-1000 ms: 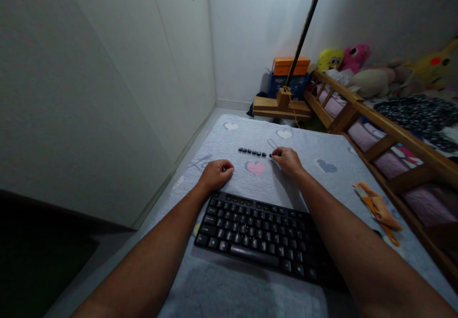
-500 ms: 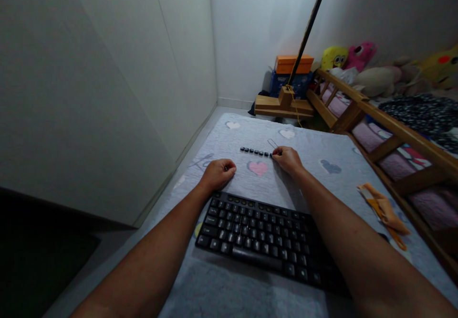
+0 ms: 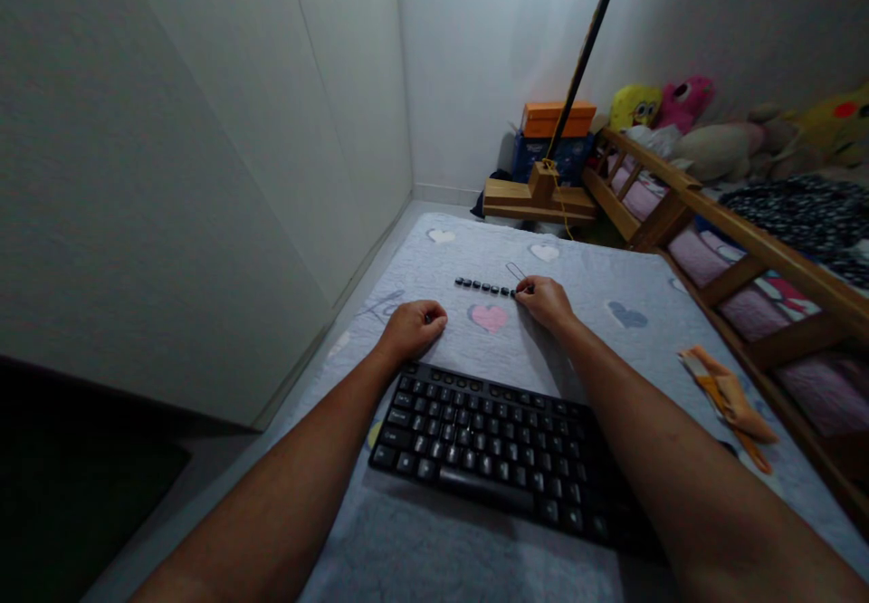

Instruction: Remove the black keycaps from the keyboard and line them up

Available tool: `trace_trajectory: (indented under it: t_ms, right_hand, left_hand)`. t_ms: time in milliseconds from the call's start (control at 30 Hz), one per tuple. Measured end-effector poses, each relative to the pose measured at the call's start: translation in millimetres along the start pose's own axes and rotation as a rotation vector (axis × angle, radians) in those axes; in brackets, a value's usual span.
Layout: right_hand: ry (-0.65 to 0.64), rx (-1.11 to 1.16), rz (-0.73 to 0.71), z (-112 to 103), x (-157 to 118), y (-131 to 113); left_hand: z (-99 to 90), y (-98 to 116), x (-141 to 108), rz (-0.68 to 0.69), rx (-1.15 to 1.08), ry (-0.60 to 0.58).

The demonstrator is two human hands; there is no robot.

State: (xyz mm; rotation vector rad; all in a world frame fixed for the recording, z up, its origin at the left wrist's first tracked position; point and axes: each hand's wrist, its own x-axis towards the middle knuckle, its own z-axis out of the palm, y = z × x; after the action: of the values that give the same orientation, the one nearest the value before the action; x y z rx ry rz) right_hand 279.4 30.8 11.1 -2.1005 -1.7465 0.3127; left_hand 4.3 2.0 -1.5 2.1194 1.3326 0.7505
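My left hand (image 3: 414,330) rests closed on the bed cover, just beyond the keyboard's far left corner. A small dark piece that looks like a keycap (image 3: 429,319) shows between its thumb and fingers. Farther out, my right hand (image 3: 545,302) is closed in a pinch, its fingertips at the right end of a row of several black keycaps (image 3: 485,287). A thin wire loop, like a keycap puller (image 3: 515,270), sticks out past those fingers; its handle is hidden. The black keyboard (image 3: 475,440) lies near me, partly under my right forearm, with bare sockets along its far row.
An orange-handled tool (image 3: 712,390) lies on an orange cloth (image 3: 737,399) at the right. A wooden bed rail (image 3: 740,232) borders the right side, and a white wardrobe (image 3: 237,150) stands left. Beyond the bed is a wooden stand (image 3: 539,191) with a dark pole.
Almost nothing differs. Both hands keep their closed poses, and the row of keycaps looks the same; the whole view has shifted very slightly.
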Motion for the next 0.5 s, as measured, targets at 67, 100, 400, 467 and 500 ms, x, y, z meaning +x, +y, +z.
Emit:
trace_trajectory:
  t_ms: [67,100,400,467,500]
  right_hand:
    - [-0.001,0.002,0.001,-0.1,-0.1,-0.3]
    - [-0.002,0.003,0.002,-0.1,-0.1,-0.4]
    - [-0.007,-0.001,-0.001,-0.5,-0.3,-1.1]
    - [-0.008,-0.005,-0.002,-1.1,-0.7,-1.7]
    - [-0.009,-0.007,-0.003,-1.4,-1.0,-2.1]
  left_hand:
    - [-0.3,0.7,-0.3,-0.003,-0.003,-0.001]
    - [-0.5,1.2,-0.5,-0.004,-0.004,-0.001]
    - [-1.0,1.5,-0.9,-0.005,-0.014,0.002]
    - [-0.6,1.0,-0.9,-0.004,-0.012,0.001]
    - [-0.3,0.8,-1.0,-0.005,-0.012,0.001]
